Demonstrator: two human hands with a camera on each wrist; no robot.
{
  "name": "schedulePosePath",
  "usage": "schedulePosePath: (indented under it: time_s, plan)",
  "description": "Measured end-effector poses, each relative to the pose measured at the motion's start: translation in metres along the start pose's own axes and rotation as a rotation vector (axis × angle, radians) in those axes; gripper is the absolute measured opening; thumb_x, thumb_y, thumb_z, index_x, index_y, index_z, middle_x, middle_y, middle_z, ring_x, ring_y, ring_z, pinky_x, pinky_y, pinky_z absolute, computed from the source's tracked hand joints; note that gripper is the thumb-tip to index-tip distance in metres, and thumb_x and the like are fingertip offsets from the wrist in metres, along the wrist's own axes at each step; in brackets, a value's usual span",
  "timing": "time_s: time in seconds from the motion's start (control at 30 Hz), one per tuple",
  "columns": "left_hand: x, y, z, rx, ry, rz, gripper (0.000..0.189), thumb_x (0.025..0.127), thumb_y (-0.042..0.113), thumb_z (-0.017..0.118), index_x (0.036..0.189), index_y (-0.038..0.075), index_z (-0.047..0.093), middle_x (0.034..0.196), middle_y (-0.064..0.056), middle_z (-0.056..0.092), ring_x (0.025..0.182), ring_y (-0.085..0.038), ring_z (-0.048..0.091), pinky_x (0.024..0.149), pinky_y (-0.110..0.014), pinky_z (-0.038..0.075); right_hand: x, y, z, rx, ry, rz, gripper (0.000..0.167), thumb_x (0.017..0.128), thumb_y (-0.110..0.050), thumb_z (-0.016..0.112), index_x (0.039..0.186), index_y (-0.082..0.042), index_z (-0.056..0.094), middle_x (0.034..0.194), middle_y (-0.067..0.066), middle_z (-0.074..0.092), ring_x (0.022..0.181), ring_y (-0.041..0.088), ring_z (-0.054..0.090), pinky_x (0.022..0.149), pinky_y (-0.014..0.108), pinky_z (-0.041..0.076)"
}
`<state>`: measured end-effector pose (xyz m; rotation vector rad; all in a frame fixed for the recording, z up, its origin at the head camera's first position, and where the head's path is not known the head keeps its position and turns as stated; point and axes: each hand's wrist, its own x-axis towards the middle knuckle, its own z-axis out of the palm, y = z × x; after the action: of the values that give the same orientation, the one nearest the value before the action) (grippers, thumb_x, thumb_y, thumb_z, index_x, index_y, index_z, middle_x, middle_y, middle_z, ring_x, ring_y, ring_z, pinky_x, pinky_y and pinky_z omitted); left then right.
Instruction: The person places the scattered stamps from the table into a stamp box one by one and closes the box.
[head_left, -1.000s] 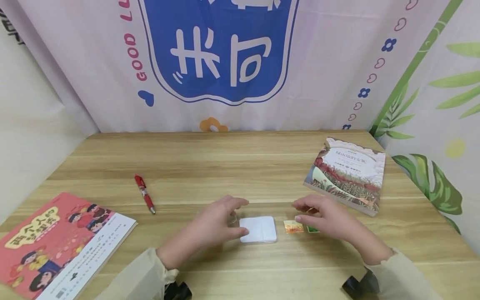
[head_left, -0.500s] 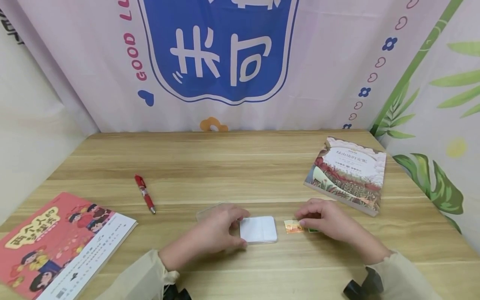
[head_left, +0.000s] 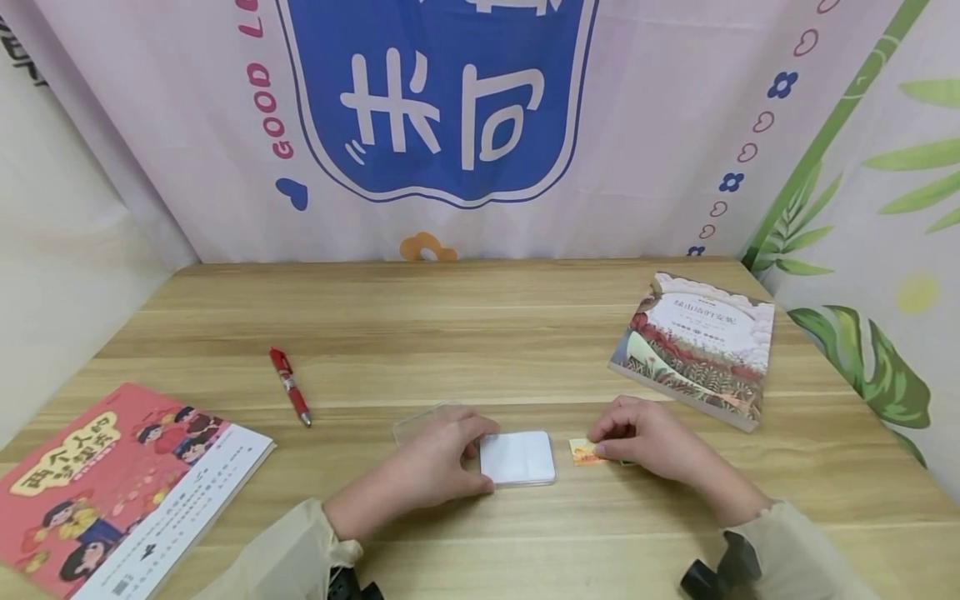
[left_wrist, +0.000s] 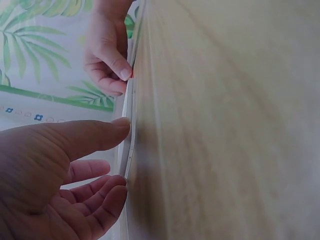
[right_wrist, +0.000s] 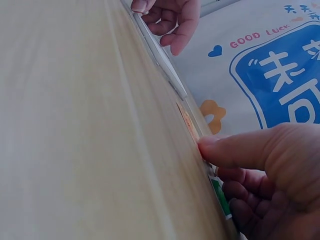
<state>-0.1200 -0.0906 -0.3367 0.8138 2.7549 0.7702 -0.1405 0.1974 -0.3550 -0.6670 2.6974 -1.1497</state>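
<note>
A pale pink cloth printed with a blue shield and white characters point(head_left: 637, 167) is hung behind a wood-grained, light brown desk point(head_left: 450, 333). On the desk, a large coral-red book with a white band point(head_left: 112, 500) is laid at the left edge, and a thick paperback with a red-and-green garden cover point(head_left: 697, 350) is set at the far right.

Between the books, a left hand point(head_left: 438, 454) and a right hand point(head_left: 652, 433) are lowered to the desk. The left grip is spread moderately wide, and a flat white rectangular case with rounded corners point(head_left: 517, 458) is held by its left end between thumb and fingers. Partly covered by that hand, a clear plastic rectangle point(head_left: 415, 427) is seen beyond it.

A slim red pen with a silver tip point(head_left: 290, 387) is laid farther left.

The right grip is nearly closed; a small orange-and-yellow paper card point(head_left: 583, 452), placed just right of the case, is pinched at its right end. A small green card point(right_wrist: 220, 197) is partly hidden beneath the curled fingers.
</note>
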Motion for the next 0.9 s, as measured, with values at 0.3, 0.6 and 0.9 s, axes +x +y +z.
schedulePosePath:
  time_s: [0.3, 0.6, 0.9]
  plan:
    - [0.000, 0.000, 0.000, -0.007, 0.000, -0.002, 0.053, 0.069, 0.020, 0.080, 0.116, 0.004, 0.060, 0.100, -0.001, 0.056, 0.082, -0.011, 0.049, 0.069, -0.021, 0.043, 0.002, -0.005, 0.003, -0.024, 0.005, 0.039, 0.007, 0.077, -0.011, 0.072, 0.081, -0.014, 0.067, 0.081, -0.003, 0.058, 0.072, 0.006, 0.048, 0.062, 0.021, 0.042]
    - [0.003, 0.000, 0.002, -0.007, 0.008, -0.005, 0.053, 0.069, 0.020, 0.079, 0.116, 0.004, 0.060, 0.100, 0.000, 0.056, 0.082, -0.010, 0.048, 0.069, -0.021, 0.042, 0.002, -0.013, 0.006, -0.022, 0.036, 0.029, 0.014, 0.074, -0.002, 0.071, 0.077, -0.012, 0.061, 0.078, -0.002, 0.056, 0.071, 0.007, 0.050, 0.062, 0.021, 0.044]
    - [0.004, 0.001, 0.002, -0.037, -0.007, -0.028, 0.054, 0.068, 0.018, 0.080, 0.116, 0.000, 0.059, 0.094, 0.000, 0.054, 0.080, -0.010, 0.048, 0.068, -0.020, 0.044, 0.002, -0.016, 0.003, 0.073, -0.012, 0.055, 0.007, 0.079, -0.005, 0.067, 0.079, -0.009, 0.061, 0.073, 0.000, 0.056, 0.065, 0.009, 0.049, 0.055, 0.022, 0.043]
